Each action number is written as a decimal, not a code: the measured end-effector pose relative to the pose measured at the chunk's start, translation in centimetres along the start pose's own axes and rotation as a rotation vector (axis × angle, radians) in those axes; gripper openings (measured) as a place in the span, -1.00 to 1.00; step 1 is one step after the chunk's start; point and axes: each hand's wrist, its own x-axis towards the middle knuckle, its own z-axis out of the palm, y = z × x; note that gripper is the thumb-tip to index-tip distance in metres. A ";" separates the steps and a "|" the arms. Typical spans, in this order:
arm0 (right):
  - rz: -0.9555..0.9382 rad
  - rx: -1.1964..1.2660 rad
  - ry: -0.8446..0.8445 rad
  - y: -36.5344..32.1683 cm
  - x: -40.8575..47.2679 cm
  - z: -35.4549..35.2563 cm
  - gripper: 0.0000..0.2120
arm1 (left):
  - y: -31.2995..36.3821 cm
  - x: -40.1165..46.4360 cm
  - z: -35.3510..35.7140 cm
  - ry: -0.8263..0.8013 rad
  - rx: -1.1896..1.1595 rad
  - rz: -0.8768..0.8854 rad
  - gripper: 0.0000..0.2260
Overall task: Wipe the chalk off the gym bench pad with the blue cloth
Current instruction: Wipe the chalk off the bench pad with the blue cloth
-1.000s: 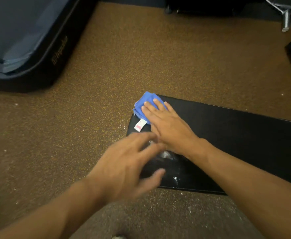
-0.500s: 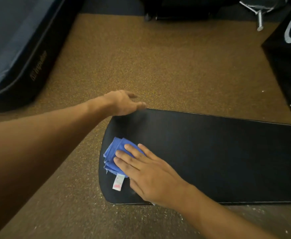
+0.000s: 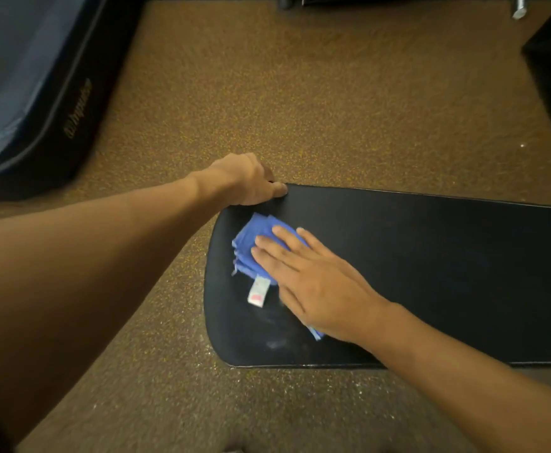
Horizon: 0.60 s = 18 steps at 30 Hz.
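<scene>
The right hand (image 3: 320,289) lies flat, fingers straight and together, palm down on the blue cloth (image 3: 258,248); this grip is a pressing one, nothing curled around the fabric. The cloth is bunched under the fingers near the rounded left end of the gym bench pad (image 3: 431,273), with a white tag (image 3: 258,291) sticking out toward the near edge and a small blue corner showing beside the heel of the hand. The left hand (image 3: 244,181) is closed over the pad's far corner, fingers wrapped around the edge, thumb on top. Faint whitish chalk smears (image 3: 275,335) remain on the black surface just nearer than the cloth. The pad lies on brown speckled flooring (image 3: 300,109), where white specks are scattered near its front edge. A dark mat with gold lettering (image 3: 78,109) lies at upper left.
</scene>
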 end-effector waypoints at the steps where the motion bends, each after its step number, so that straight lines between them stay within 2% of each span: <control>1: 0.025 0.000 0.020 -0.4 1.0 0.1 -0.42 | -0.1 0.1 0.0 0.002 0.013 0.014 -0.58; 3: 0.032 -0.008 0.037 -1.2 1.6 0.4 -0.43 | -0.2 0.3 0.0 -0.009 0.021 0.026 -0.57; 8: -0.179 -0.020 -0.061 0.6 -1.7 -0.2 -0.44 | -0.2 0.0 0.3 0.028 0.002 0.032 -0.57; 11: -0.109 -0.033 -0.047 2.3 -0.9 -0.7 -0.44 | -0.2 -0.1 0.4 0.041 0.024 0.033 -0.57; 14: -0.010 0.003 0.023 0.7 1.5 -0.4 -0.43 | -0.3 0.2 0.6 0.056 0.036 0.035 -0.58; 18: -0.147 -0.011 -0.005 -2.1 0.9 0.6 -0.43 | -0.5 0.3 0.9 0.066 0.020 0.031 -0.59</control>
